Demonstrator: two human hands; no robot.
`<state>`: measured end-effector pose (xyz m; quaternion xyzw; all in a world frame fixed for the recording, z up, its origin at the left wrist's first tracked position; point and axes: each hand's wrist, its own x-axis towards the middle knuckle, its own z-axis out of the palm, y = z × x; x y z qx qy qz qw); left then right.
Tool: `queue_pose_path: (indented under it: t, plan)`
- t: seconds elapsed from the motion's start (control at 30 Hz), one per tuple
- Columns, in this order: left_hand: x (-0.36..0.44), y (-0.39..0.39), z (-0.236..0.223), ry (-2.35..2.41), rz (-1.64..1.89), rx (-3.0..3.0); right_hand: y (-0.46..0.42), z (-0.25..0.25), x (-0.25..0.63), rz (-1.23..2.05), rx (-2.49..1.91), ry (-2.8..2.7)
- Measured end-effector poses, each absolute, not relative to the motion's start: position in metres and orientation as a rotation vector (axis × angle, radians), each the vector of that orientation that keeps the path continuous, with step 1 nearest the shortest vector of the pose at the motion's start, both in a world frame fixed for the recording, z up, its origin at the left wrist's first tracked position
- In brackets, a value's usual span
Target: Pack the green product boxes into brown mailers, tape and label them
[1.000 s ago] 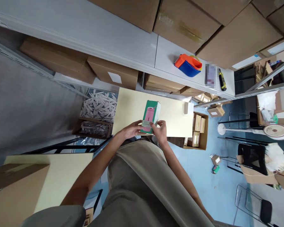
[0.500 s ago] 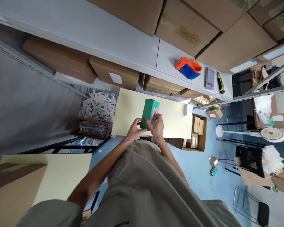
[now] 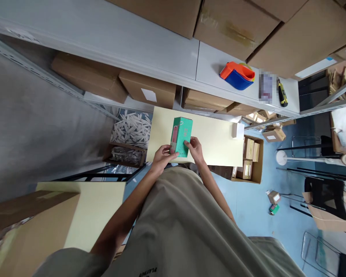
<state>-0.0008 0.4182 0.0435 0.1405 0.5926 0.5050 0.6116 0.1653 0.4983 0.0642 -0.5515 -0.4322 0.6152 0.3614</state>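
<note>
A green carton [image 3: 183,134] with a pink picture on its left face is held between my two hands, over the pale yellow tabletop [image 3: 213,142]. My left hand [image 3: 162,158] grips its lower left edge, thumb across the near end. On the other side, my right hand [image 3: 195,149] closes on the lower right edge with the thumb on the broad green face. A small white box [image 3: 238,130] sits at the right end of the same tabletop.
A grey shelf [image 3: 150,50] beyond the table carries cardboard boxes, an orange and blue tape dispenser [image 3: 237,75] and a yellow-black utility knife [image 3: 282,93]. White pieces [image 3: 132,129] fill a container at left. An open carton [image 3: 257,165] of smaller boxes stands at right.
The green carton has been turned in my hands: its pink picture now faces left and a broad green face shows on the right. The camera view has shifted slightly left.
</note>
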Motion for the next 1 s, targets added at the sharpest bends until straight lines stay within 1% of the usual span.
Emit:
queue_pose_path:
  t: [0.13, 0.23, 0.3, 0.4, 0.47, 0.53, 0.63, 0.77, 0.87, 1.0]
  plan:
    - [0.003, 0.417, 0.043, 1.587, 1.247, 0.569, 0.494, 0.056, 0.154, 1.349, -1.544, -1.236]
    - [0.005, 0.415, 0.048, 1.541, 1.292, 0.64, 0.493, 0.051, 0.151, 1.252, -1.618, -1.268]
    - [0.003, 0.414, 0.05, 1.439, 1.273, 0.495, 0.494, 0.048, 0.154, 1.296, -1.583, -1.228]
    - [-0.003, 0.412, 0.05, 1.194, 1.115, 0.252, 0.496, 0.044, 0.163, 1.443, -1.473, -1.157]
    - [-0.005, 0.411, 0.049, 1.078, 1.034, 0.217, 0.496, 0.041, 0.168, 1.504, -1.431, -1.136]
    - [-0.004, 0.411, 0.048, 1.064, 1.025, 0.225, 0.496, 0.041, 0.171, 1.547, -1.405, -1.148]
    - [0.002, 0.413, 0.045, 1.146, 1.082, 0.235, 0.496, 0.044, 0.172, 1.521, -1.41, -1.21]
    - [0.012, 0.42, 0.041, 1.394, 1.186, 0.311, 0.488, 0.057, 0.164, 1.28, -1.532, -1.307]
    - [0.02, 0.422, 0.042, 1.568, 1.262, 0.467, 0.483, 0.064, 0.157, 1.164, -1.588, -1.397]
    - [0.023, 0.42, 0.049, 1.501, 1.285, 0.517, 0.486, 0.06, 0.161, 1.166, -1.562, -1.326]
